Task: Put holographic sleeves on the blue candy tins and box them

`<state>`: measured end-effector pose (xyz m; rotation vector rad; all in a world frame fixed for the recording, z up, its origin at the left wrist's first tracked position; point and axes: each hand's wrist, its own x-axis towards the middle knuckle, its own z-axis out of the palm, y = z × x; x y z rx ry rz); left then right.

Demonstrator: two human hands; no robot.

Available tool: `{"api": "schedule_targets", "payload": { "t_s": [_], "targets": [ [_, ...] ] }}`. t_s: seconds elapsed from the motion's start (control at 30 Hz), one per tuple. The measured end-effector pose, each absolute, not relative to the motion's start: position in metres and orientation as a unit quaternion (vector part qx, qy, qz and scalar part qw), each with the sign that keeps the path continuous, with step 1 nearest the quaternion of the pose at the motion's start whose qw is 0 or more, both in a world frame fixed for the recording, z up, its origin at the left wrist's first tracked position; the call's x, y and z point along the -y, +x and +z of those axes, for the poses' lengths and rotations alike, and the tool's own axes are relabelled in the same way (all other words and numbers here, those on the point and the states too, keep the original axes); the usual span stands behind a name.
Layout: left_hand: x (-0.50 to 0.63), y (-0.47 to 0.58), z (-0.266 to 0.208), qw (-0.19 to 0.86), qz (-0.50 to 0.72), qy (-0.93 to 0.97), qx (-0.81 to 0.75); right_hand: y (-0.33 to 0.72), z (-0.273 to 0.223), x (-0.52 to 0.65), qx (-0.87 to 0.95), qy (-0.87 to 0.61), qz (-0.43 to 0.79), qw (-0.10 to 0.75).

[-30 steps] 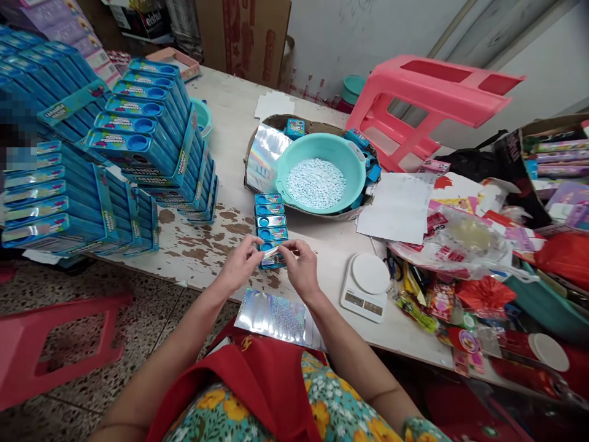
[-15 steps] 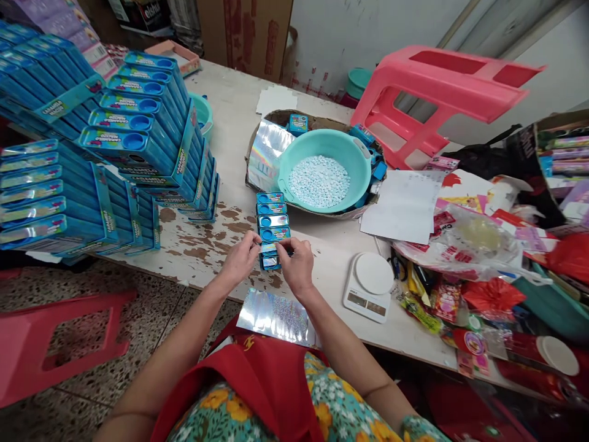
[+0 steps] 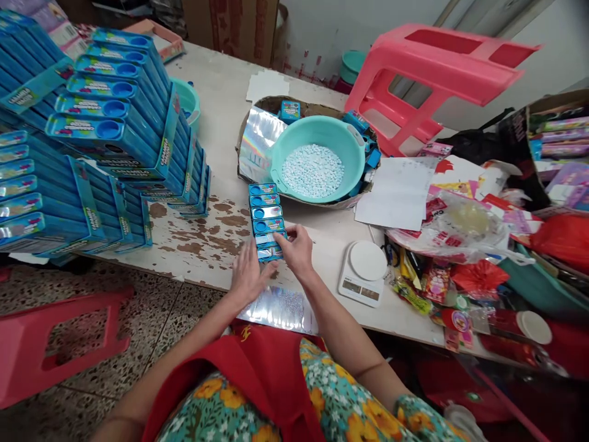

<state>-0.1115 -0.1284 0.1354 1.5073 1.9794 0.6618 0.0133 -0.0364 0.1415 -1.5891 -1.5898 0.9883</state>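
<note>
A row of blue rectangular boxes (image 3: 267, 212) is touched by the right hand (image 3: 297, 250); its grip cannot be told. The left hand (image 3: 248, 273) is held spread, near left.

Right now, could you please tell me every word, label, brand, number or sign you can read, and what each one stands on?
"CARAMELO": bands around the stacked blue boxes; the next word is blurred.
"CARAMELO": blue tin behind the basin.
Too small or blurred to read: print on the row of small tins, scale, plastic bag, packets, cardboard box; yellow mark on the apron.
</note>
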Motion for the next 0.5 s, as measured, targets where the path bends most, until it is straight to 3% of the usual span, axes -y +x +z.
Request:
{"api": "schedule_targets", "payload": {
  "t_s": [0.17,0.3,0.5],
  "targets": [
    [0.157,-0.112,0.138,0.235,0.213,0.622,-0.716,0.068,0.148,0.057,0.565,-0.594,0.439,0.368],
    [0.154,-0.085,0.133,0.310,0.159,0.749,-0.563,0.110,0.144,0.102,0.678,-0.578,0.383,0.245],
    [0.118,-0.055,0.112,0.367,0.018,0.766,-0.528,0.119,0.115,0.147,0.812,-0.530,0.210,0.124]
  ]
}}
